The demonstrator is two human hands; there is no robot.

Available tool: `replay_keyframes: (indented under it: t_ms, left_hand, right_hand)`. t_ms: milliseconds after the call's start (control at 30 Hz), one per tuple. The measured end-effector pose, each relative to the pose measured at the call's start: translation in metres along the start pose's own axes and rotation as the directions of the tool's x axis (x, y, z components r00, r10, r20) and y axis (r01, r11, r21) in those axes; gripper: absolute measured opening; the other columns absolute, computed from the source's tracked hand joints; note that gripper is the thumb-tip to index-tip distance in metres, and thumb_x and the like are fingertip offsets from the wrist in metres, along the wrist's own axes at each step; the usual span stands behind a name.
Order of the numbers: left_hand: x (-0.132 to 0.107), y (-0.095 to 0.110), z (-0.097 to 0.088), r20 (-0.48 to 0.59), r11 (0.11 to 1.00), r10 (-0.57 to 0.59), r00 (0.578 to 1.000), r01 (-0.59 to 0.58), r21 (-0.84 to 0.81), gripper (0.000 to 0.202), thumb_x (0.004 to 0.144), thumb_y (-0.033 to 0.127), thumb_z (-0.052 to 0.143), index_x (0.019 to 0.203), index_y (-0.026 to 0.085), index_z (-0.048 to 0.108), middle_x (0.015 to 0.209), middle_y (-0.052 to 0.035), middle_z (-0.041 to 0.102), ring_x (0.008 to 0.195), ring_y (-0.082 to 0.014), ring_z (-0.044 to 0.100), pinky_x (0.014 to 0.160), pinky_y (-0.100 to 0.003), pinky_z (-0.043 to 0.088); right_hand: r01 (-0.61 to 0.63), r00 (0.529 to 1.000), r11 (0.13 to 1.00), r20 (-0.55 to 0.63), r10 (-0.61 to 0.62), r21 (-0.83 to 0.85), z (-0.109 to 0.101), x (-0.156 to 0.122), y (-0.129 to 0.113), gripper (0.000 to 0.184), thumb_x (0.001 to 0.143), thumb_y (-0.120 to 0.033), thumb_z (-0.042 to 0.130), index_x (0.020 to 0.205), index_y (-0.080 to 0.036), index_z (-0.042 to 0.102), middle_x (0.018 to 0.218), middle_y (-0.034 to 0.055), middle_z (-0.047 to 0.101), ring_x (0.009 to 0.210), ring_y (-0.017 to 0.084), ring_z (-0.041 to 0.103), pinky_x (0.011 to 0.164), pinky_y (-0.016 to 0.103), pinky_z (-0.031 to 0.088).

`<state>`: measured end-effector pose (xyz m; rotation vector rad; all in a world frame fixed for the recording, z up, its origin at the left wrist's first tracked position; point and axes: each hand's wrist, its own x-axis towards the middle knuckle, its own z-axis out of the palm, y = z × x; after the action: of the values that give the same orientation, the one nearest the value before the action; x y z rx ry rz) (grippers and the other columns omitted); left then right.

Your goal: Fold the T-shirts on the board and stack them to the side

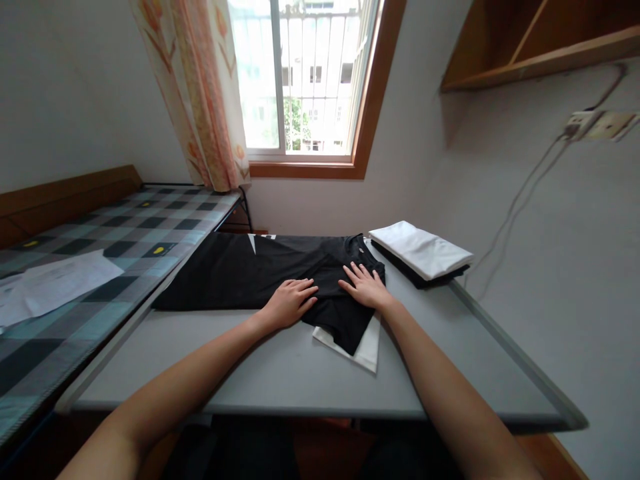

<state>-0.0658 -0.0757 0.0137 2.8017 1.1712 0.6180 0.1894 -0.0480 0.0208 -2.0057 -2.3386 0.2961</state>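
Note:
A black T-shirt [225,277] lies flattened on the grey table [280,373], its collar toward the right and one sleeve pointing at me. White fabric [369,347] shows from under that sleeve, and small white bits show along the shirt's far edge. My left hand [293,301] rests palm down on the shirt near the sleeve, fingers extended. Just below the collar, my right hand [364,287] presses flat on the cloth with fingers spread. Neither hand grips anything.
Folded white cloth [420,248] is stacked on folded black cloth [425,283] at the table's far right. Papers [60,287] lie on the checked bed [150,230] at left. A wooden shelf [540,53] overhangs upper right; cables hang from a socket [583,125].

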Motion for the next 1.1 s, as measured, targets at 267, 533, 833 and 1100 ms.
replay_keyframes:
  t_ms: [267, 533, 833, 1100]
  left_hand:
    - [0.004, -0.010, -0.012, -0.111, 0.992, -0.114, 0.987, 0.118, 0.036, 0.042, 0.097, 0.046, 0.040, 0.128, 0.025, 0.061, 0.142, -0.0053, 0.052, 0.133, -0.0239, 0.044, 0.108, -0.041, 0.038]
    - [0.001, -0.063, -0.020, -0.151, 0.878, -0.350, 0.925, 0.380, 0.292, 0.047, 0.096, 0.047, 0.041, 0.132, 0.023, 0.058, 0.151, -0.0098, 0.040, 0.142, -0.0301, 0.029, 0.113, -0.050, 0.027]
    - [0.002, -0.076, -0.010, 0.109, 0.845, -0.506, 0.856, 0.467, 0.261, 0.062, 0.095, 0.058, 0.033, 0.147, 0.026, 0.039, 0.157, -0.0071, 0.028, 0.145, -0.0316, 0.021, 0.115, -0.056, 0.018]
    - [0.002, -0.075, -0.012, 0.117, 0.843, -0.509, 0.853, 0.467, 0.266, 0.062, 0.095, 0.058, 0.032, 0.147, 0.026, 0.038, 0.157, -0.0070, 0.028, 0.145, -0.0317, 0.021, 0.115, -0.056, 0.018]
  right_hand:
    - [0.041, 0.988, 0.999, -0.150, -0.041, -0.001, -0.003, 0.001, 0.001, 0.069, 0.094, -0.065, 0.022, 0.146, -0.024, 0.042, 0.156, 0.0088, 0.030, 0.144, 0.030, 0.023, 0.115, 0.056, 0.015]
    - [0.023, 0.989, 1.000, -0.148, -0.024, -0.012, 0.000, 0.003, 0.003, 0.068, 0.095, -0.064, 0.022, 0.148, -0.025, 0.039, 0.158, 0.0091, 0.025, 0.145, 0.030, 0.021, 0.115, 0.053, 0.019]
    - [0.014, 0.993, 1.000, -0.114, -0.015, -0.009, 0.002, 0.003, 0.001, 0.064, 0.095, -0.061, 0.030, 0.147, -0.025, 0.039, 0.158, 0.0099, 0.026, 0.145, 0.031, 0.020, 0.115, 0.053, 0.018]
    - [0.051, 0.898, 0.982, -0.438, 0.035, 0.182, -0.011, 0.007, 0.026, 0.050, 0.098, -0.048, 0.033, 0.120, -0.018, 0.067, 0.138, 0.0124, 0.056, 0.131, 0.024, 0.047, 0.110, 0.040, 0.033]
